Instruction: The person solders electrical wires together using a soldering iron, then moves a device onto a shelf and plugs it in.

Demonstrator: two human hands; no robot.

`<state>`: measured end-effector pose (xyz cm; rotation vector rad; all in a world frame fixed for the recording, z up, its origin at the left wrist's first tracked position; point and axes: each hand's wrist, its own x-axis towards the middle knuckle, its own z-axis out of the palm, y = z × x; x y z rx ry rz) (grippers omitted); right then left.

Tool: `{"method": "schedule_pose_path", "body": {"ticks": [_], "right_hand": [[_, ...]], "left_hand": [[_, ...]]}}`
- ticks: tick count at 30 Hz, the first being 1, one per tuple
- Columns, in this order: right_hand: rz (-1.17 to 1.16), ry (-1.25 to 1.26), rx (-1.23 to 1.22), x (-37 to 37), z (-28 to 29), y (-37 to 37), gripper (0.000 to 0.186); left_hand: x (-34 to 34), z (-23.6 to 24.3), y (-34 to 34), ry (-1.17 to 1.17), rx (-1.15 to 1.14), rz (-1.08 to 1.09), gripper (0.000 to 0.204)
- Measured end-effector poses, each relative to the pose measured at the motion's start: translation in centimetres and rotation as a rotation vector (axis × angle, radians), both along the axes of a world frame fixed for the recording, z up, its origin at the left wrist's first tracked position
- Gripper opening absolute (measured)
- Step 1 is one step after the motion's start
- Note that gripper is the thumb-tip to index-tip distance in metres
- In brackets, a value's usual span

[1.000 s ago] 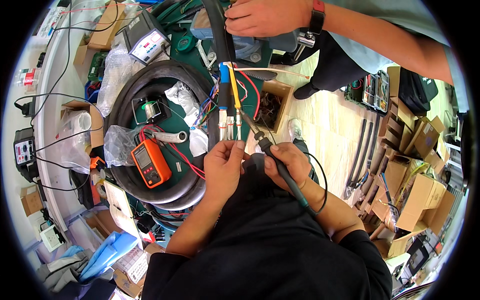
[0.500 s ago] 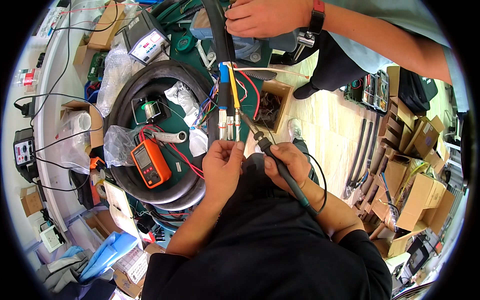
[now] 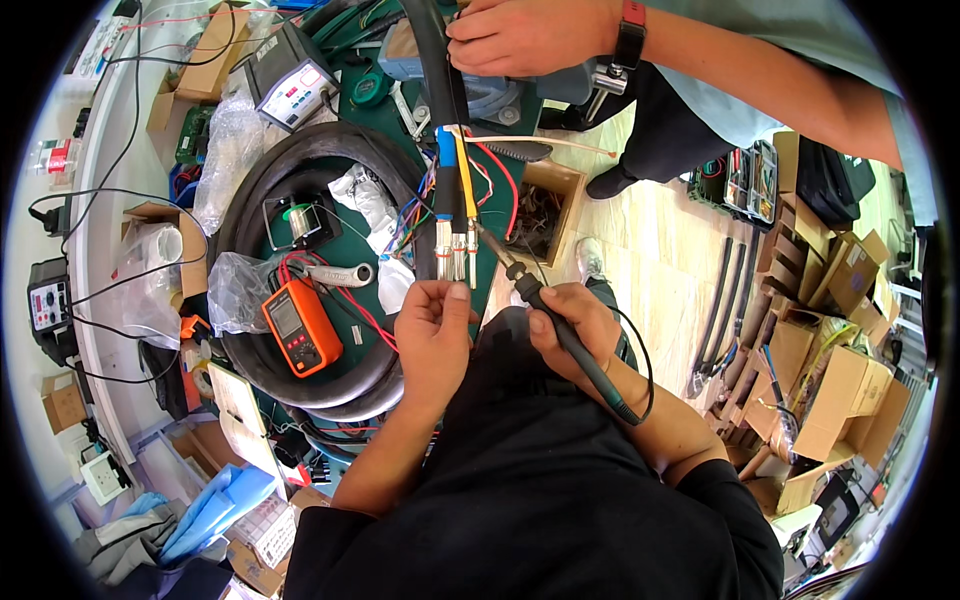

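Two hands work close together over a cluttered green bench. The right hand point(image 3: 575, 320) has its fingers clamped around one soldering iron point(image 3: 560, 325), held like a pen, tip pointing up toward three metal terminals point(image 3: 455, 250). The terminals hang side by side at the ends of blue, yellow and red wires from one thick black cable point(image 3: 440, 90). The left hand point(image 3: 432, 335) sits just below them, fingertips pinched together at the terminals; what they grip is too small to tell. Another person's hand point(image 3: 530, 35) grips the cable higher up. One orange multimeter point(image 3: 302, 325) lies left, inside a coiled black hose point(image 3: 250, 200). Cardboard boxes point(image 3: 840, 380) crowd the wooden floor at right.
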<state>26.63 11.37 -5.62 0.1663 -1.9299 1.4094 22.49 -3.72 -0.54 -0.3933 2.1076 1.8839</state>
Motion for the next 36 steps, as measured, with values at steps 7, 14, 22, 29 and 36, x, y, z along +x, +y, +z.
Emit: {"method": "schedule_pose_path", "body": {"ticks": [7, 14, 22, 29, 36], "right_hand": [[0.018, -0.03, -0.16, 0.4, -0.5, 0.0, 0.023], [-0.017, -0.006, -0.294, 1.1, 0.0, 1.4, 0.024], [-0.011, -0.054, -0.309, 0.8, -0.6, 1.0, 0.024], [0.046, -0.09, -0.19, 0.4, -0.1, 1.2, 0.023], [0.034, -0.064, -0.15, -0.1, 0.1, 1.2, 0.024]], "left_hand": [[-0.5, -0.2, -0.4, 0.128, -0.058, -0.023, 0.013], [-0.5, 0.8, -0.3, 0.313, -0.193, -0.048, 0.015], [-3.1, 1.9, 0.9, 0.409, -0.563, -0.182, 0.015], [-3.3, 1.6, 1.5, 0.355, -0.58, -0.149, 0.014], [-3.3, 1.3, 1.6, 0.329, -0.551, -0.13, 0.014]]}}
